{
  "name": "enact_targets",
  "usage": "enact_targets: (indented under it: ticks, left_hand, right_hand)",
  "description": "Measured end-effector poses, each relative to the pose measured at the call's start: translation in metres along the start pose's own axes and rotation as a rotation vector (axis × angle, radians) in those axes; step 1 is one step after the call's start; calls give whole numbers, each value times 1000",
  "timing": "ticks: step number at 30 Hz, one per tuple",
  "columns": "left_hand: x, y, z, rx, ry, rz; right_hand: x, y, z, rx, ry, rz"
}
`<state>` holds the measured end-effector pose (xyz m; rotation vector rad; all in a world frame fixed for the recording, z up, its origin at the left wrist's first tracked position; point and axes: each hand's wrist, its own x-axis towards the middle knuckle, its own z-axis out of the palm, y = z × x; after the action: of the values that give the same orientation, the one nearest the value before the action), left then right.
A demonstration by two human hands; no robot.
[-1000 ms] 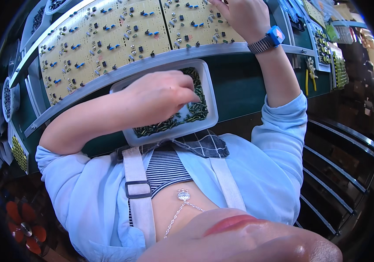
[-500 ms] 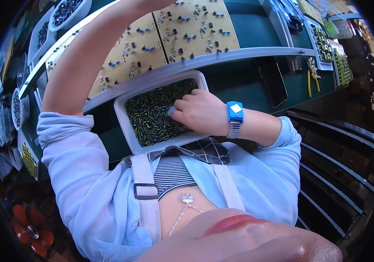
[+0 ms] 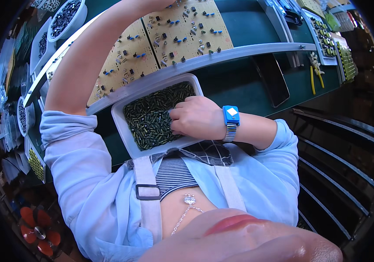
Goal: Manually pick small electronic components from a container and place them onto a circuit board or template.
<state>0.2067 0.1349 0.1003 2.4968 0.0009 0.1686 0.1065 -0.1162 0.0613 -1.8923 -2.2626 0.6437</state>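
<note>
My right hand (image 3: pixel 198 117), with a blue wrist strap (image 3: pixel 231 115) above it, is over the right side of a white plastic box (image 3: pixel 121 131). Its fingers are curled down among small dark green cylindrical capacitors (image 3: pixel 152 120) that fill the box. Whatever those fingertips hold is hidden. My left arm reaches up across a set of tan circuit boards (image 3: pixel 176 39), and my left hand (image 3: pixel 152 3) is cut off by the top edge, so its fingers do not show. The boards carry several upright black, blue and silver parts.
A metal rail (image 3: pixel 239 49) runs along the boards' near side. To its right lie a dark phone (image 3: pixel 273 81) and yellow-handled pliers (image 3: pixel 316 78). White bowls of small dark parts (image 3: pixel 64 19) stand at the far left. An orange-bladed fan (image 3: pixel 40 232) is low on the left.
My right hand has shifted slightly left and down within the box, its fingers still curled. The boards and rail sit a little further left in view. My left hand stays at the top edge.
</note>
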Motion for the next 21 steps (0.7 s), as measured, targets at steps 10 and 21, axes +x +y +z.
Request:
enact_targets:
  ticks: [10,21]
  left_hand:
    - [3,-22,19,-17,219,446]
    - [-13,-1,23,406,306,259]
  right_hand:
    - [0,0,9,90,143,34]
    - [-6,0,-4,146,430,12]
